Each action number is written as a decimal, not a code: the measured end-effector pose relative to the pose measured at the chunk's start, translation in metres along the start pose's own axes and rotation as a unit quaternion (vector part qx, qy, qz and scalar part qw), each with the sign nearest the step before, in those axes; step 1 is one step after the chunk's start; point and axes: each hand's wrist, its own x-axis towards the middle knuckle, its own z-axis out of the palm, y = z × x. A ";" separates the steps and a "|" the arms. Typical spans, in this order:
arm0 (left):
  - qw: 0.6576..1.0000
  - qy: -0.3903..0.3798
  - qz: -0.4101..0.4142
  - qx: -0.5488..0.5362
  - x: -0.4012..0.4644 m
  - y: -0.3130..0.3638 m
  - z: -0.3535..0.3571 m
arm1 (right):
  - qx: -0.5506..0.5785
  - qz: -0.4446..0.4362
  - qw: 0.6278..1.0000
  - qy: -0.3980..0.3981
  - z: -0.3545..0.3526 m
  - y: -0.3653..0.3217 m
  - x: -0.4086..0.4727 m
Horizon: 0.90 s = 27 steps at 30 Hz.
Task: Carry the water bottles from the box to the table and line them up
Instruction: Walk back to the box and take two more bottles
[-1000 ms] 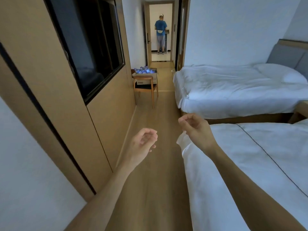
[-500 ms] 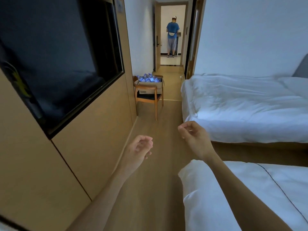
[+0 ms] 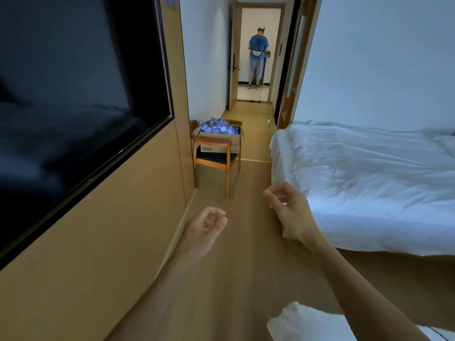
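Note:
A cardboard box [image 3: 222,143] stands on a wooden chair [image 3: 213,159] against the left wall, some way ahead. Several clear water bottles [image 3: 218,126] with blue labels stick out of its top. My left hand [image 3: 205,226] hangs in front of me over the floor, fingers loosely curled, holding nothing. My right hand [image 3: 288,207] is a little higher and to the right, near the bed's edge, fingers also loosely curled and empty. Both hands are well short of the chair. No table is in view.
A wooden wall panel [image 3: 118,242] with a dark TV screen [image 3: 73,94] runs along the left. A white bed [image 3: 364,178] lies on the right, a second bed's corner [image 3: 302,323] at bottom right. A person in blue [image 3: 257,56] stands beyond the open doorway ahead.
The view has advanced along the aisle; the chair with the box is nearer and larger. The near bed has slid down out of view. Both hands stay raised and empty.

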 end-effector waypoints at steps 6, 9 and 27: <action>0.999 -0.033 -0.001 0.025 0.154 -0.019 -0.002 | 0.001 0.006 0.999 0.033 0.015 0.029 0.139; 0.998 -0.045 0.010 0.036 0.225 -0.031 0.003 | -0.008 0.007 0.999 0.043 0.020 0.050 0.202; 0.995 -0.014 -0.028 0.097 0.630 -0.091 0.055 | 0.015 0.010 1.000 -0.016 0.055 0.213 0.609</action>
